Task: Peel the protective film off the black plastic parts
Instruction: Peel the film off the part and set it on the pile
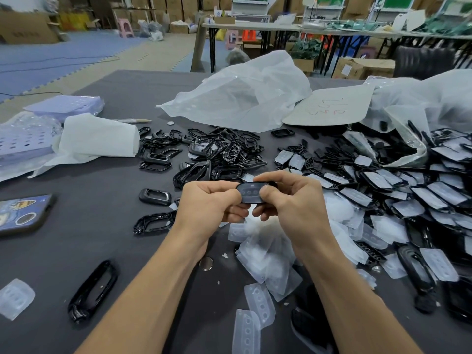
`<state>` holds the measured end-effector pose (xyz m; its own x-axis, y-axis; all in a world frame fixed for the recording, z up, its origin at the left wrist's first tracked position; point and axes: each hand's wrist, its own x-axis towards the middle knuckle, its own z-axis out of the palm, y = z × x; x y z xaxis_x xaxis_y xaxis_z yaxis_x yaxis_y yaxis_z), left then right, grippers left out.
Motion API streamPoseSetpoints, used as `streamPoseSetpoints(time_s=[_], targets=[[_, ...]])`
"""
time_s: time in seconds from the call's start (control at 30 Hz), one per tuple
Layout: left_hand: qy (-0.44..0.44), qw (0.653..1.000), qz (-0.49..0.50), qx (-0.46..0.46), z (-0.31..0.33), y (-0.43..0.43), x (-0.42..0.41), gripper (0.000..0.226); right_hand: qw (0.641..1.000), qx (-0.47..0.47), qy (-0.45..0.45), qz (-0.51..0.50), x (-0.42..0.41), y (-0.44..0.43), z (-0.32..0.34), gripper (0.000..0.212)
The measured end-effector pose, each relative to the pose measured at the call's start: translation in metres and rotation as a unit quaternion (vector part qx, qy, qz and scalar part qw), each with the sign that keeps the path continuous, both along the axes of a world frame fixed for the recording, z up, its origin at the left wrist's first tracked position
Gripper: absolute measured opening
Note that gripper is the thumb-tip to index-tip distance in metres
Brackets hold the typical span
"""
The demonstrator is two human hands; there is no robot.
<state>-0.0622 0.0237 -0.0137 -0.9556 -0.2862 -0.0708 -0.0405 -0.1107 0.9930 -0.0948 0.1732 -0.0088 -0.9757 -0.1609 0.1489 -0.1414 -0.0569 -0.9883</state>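
Black plastic part, oval and flat with three small round marks on its dull grey face, is held above the middle of the table, pinched at its left end by the left hand and at its right end by the right hand; the fingers of both are curled round it. Whether film covers its face cannot be told.

Below the hands a loose pile of peeled film pieces is seen, translucent, milky and crumpled, each with a row of punched holes. To the right a large heap of film-covered parts is spread, with pale matte rectangles on glossy black. Beyond the hands a heap of bare black frames is gathered, shiny and ring-shaped.

The table is covered by a dark grey, matte cloth. On it are also seen a crinkled white plastic bag, a rounded cardboard sheet marked in red, a folded white foam sheet, a pen, a button cell and a phone in a stickered case. Behind, blue floor mats, folding tables and stacked cardboard boxes are visible.
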Motion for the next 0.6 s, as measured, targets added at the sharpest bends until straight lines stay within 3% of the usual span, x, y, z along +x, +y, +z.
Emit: streamPoseSetpoints(time_s=[0.3,0.43,0.6], targets=[[-0.015,1.000,0.003,0.016,-0.0011,0.0029,-0.0019,0.030,1.000,0.011,0.010,-0.013,0.0004,-0.0015,-0.0023,0.033],[0.005,0.999,-0.008,-0.033,-0.0039,0.0034,-0.0006,0.017,1.000,0.009,0.003,-0.006,-0.0002,0.0005,-0.0022,0.038],[0.041,0.988,0.035,-0.143,-0.0092,0.0022,-0.0028,0.026,1.000,0.024,-0.008,0.001,0.0006,-0.0010,-0.0025,0.034]])
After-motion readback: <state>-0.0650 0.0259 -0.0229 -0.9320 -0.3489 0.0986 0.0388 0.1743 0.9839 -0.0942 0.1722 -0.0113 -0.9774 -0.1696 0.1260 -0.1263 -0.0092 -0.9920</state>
